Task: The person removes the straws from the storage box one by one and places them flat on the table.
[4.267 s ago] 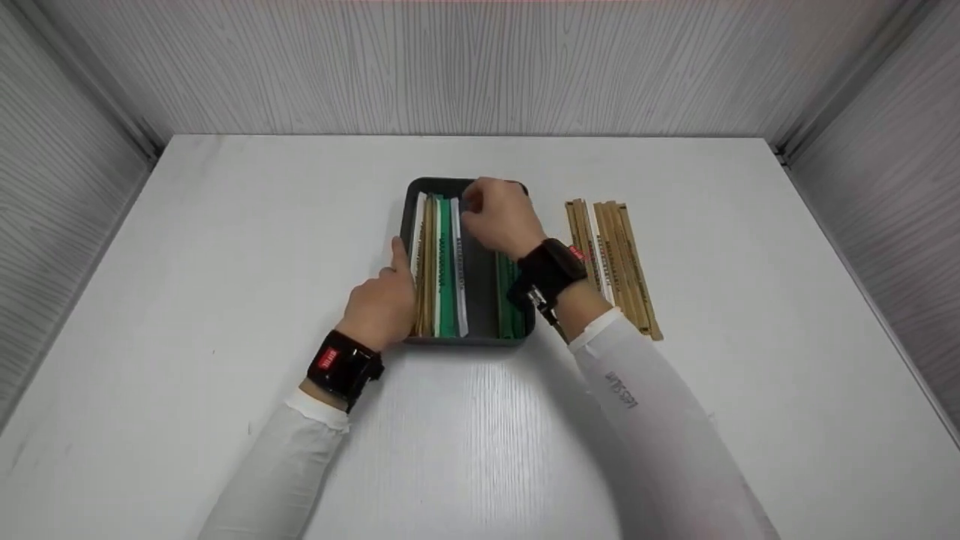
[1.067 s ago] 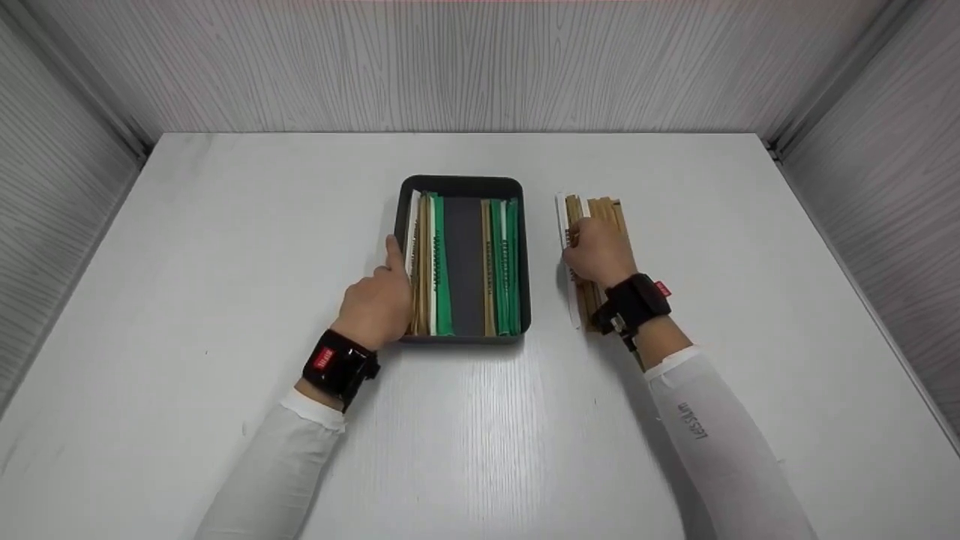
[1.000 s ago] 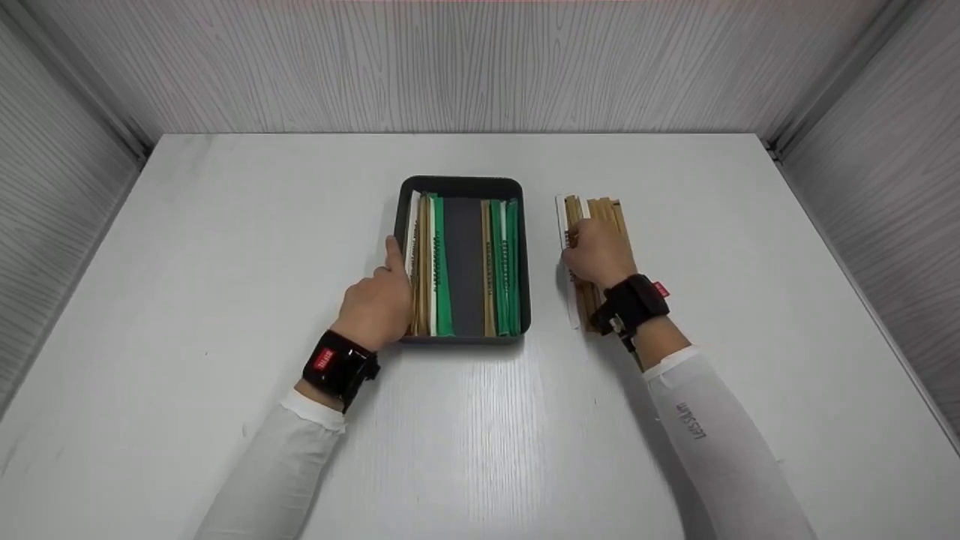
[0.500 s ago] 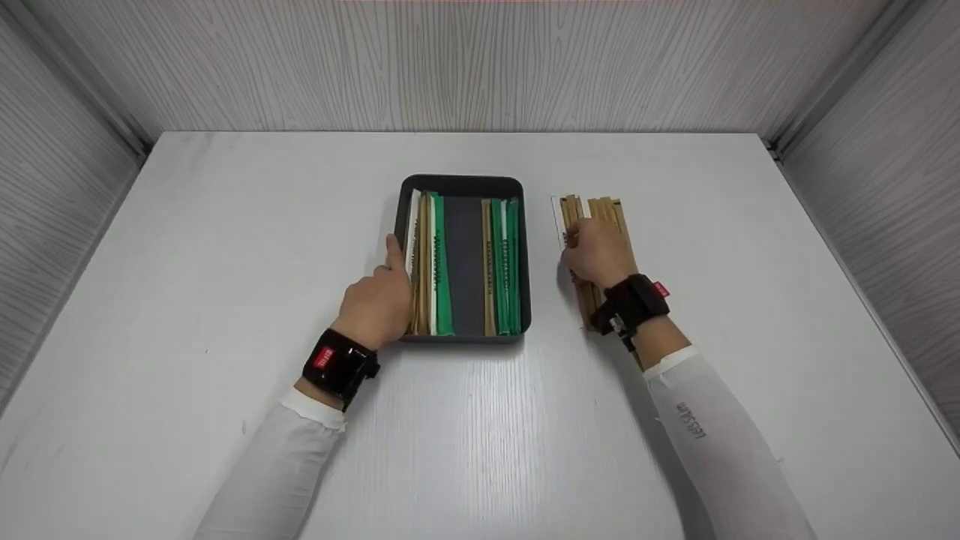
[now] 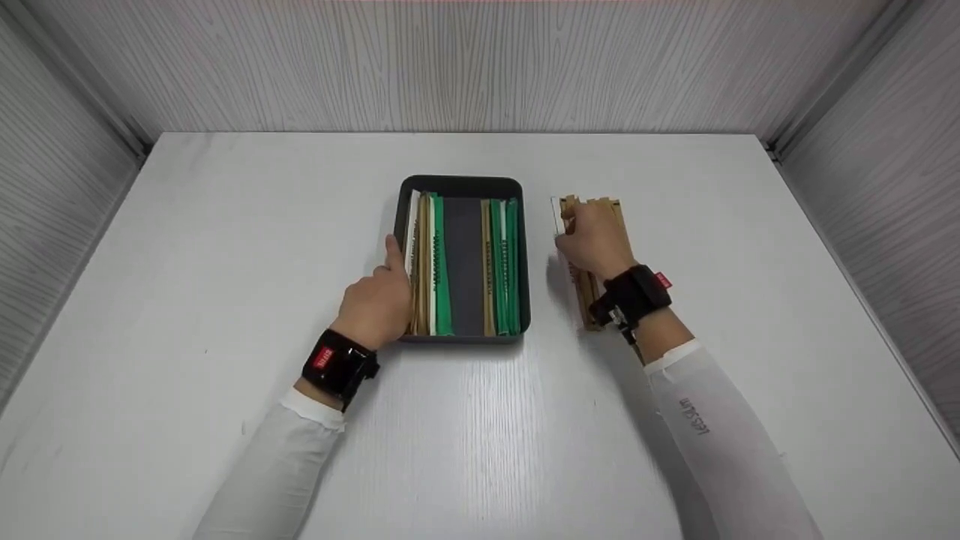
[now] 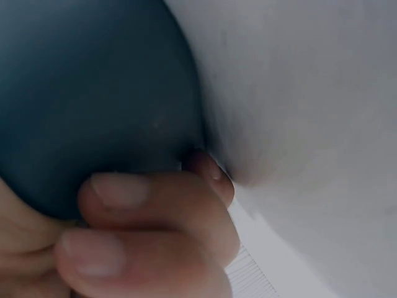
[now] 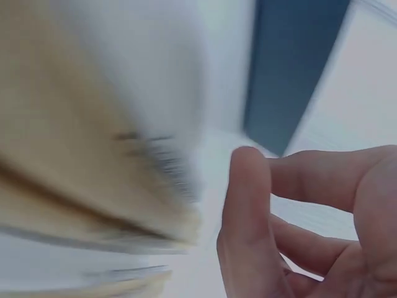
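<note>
A dark grey tray [image 5: 465, 341] holds long slim paper packets in two groups. The left group has white, brown and green packets [image 5: 442, 277]; the right group has brown, white and green packets [image 5: 513, 270]. My left hand [image 5: 375, 307] rests along the tray's left wall, index finger straight, other fingertips against its side in the left wrist view. My right hand [image 5: 596, 240] is over a pile of mostly brown packets [image 5: 589, 307] beside the tray, partly hiding them. In the right wrist view its bent thumb and index fingertips meet or overlap, with no packet visible between them.
A bare strip of tray floor [image 5: 465, 270] shows between the two packet groups. The white table [image 5: 480, 420] extends around the tray, with a grey wood-grain panel [image 5: 465, 67] behind it and side panels to left and right.
My right hand has gone from the tray to the pile. A white packet that lay in the tray is gone from there; one lies at the pile's left edge. Lately that hand shifted slightly backward.
</note>
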The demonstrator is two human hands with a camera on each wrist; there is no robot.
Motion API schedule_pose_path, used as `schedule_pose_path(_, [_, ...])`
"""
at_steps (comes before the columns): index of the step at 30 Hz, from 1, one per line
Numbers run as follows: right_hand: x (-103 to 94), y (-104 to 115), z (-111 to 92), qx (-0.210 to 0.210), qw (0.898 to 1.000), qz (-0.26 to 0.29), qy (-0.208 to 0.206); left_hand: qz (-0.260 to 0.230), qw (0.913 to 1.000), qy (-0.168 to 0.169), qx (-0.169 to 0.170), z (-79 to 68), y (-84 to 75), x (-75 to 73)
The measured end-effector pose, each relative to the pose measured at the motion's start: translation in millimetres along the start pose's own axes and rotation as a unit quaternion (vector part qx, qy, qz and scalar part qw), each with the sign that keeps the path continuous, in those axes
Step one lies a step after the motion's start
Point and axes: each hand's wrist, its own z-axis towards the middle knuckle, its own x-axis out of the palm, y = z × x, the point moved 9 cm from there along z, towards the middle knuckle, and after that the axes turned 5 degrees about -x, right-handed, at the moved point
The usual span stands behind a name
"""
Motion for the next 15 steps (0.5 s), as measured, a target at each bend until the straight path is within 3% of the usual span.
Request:
schedule_pose_path(7, [-14.9,52.3,5.2,-0.046,0.999,0.022,-0.018,-0.004,1.0,-0.004,0.001,-0.1,1.2,0.4])
schedule_pose_path(15, [5.9,100.2,15.3,-0.107,0.993,0.047,-0.006,-0.009,0.9999,-0.003,-0.004,-0.8,0.3,0.3])
